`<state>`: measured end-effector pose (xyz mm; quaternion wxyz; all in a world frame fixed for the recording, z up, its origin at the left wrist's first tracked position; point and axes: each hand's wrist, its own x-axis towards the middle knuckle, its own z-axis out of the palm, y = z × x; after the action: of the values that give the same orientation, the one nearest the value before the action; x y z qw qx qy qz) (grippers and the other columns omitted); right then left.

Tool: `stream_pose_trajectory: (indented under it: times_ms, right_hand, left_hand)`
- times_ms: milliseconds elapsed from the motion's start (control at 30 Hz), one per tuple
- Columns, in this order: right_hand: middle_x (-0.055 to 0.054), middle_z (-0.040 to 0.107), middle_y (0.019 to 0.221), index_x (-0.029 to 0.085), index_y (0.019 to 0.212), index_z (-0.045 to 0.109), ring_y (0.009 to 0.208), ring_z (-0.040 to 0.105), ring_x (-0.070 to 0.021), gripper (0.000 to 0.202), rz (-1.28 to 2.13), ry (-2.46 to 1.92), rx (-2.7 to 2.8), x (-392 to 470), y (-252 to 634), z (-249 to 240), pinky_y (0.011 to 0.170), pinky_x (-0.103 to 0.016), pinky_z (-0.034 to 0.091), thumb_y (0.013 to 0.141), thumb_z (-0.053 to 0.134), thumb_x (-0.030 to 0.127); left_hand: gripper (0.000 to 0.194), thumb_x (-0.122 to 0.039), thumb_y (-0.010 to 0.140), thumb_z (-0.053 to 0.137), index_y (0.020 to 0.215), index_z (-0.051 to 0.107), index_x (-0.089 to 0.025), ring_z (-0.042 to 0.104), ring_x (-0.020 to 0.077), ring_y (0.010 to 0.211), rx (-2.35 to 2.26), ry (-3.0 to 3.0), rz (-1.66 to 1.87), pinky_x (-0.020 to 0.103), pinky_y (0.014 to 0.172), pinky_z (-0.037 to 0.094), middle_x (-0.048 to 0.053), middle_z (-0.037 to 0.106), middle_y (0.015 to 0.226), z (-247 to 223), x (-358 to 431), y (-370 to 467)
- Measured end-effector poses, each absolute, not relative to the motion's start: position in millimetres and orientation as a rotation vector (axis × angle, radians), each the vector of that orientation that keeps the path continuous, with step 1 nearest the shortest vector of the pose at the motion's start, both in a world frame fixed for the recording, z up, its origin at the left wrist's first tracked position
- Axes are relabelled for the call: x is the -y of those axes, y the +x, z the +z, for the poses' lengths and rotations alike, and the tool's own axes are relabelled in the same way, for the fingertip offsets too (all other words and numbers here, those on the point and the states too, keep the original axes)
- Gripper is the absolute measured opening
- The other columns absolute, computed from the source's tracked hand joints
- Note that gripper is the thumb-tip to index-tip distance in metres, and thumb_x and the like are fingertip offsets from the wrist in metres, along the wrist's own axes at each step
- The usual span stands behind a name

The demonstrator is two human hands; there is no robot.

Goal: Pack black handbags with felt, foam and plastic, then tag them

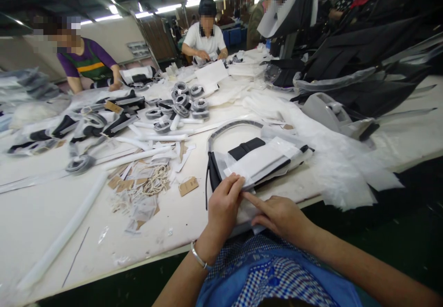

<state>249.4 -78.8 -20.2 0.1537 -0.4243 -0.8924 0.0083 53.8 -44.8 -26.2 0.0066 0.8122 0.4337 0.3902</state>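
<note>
A black handbag lies near the table's front edge, with a white wrapping sheet over its side. Its curved handle, covered in clear film, arches away from me. My left hand, wearing a bangle, is closed on the near left corner of the white sheet, fingers pressed together. My right hand is just to the right, its index finger stretched toward the left fingertips and its thumb apart. I see nothing held in it. A dark strap hangs at the bag's left side.
Left of the bag lie tags with strings and a single brown tag. Behind are wrapped strap coils. Thin white foam sheets hang over the edge at right, near black bags. Two co-workers work across the table.
</note>
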Motion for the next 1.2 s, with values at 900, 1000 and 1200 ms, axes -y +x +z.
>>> stream_pose_trajectory:
  times_ms: [900,1000,1200]
  right_hand:
    - [-0.008,0.066,0.098,0.018,0.088,0.063,0.079,0.065,-0.0179,0.033,0.137,-1.081,2.339,74,247,-34,0.068,-0.029,0.053,0.098,0.052,0.047]
    - [-0.007,0.070,0.095,0.020,0.099,0.069,0.083,0.064,-0.0203,0.027,0.077,-1.029,2.400,75,250,-31,0.075,-0.034,0.053,0.097,0.057,0.044]
    - [-0.010,0.073,0.118,0.016,0.124,0.066,0.126,0.056,-0.0307,0.050,-0.157,-0.857,2.425,89,262,-36,0.120,-0.060,0.017,0.093,0.059,0.054]
  left_hand:
    - [0.038,-0.005,0.091,0.056,0.126,0.056,-0.019,0.061,0.0215,0.120,-1.351,2.490,1.191,0.036,0.103,0.053,0.009,0.066,0.123,-26,45,54]
    - [0.038,-0.006,0.091,0.056,0.126,0.056,-0.020,0.061,0.0217,0.120,-1.355,2.490,1.195,0.036,0.103,0.054,0.009,0.066,0.123,-25,45,54]
    - [0.040,-0.006,0.091,0.057,0.127,0.056,-0.021,0.061,0.0216,0.120,-1.358,2.480,1.179,0.037,0.102,0.055,0.008,0.066,0.123,-25,45,54]
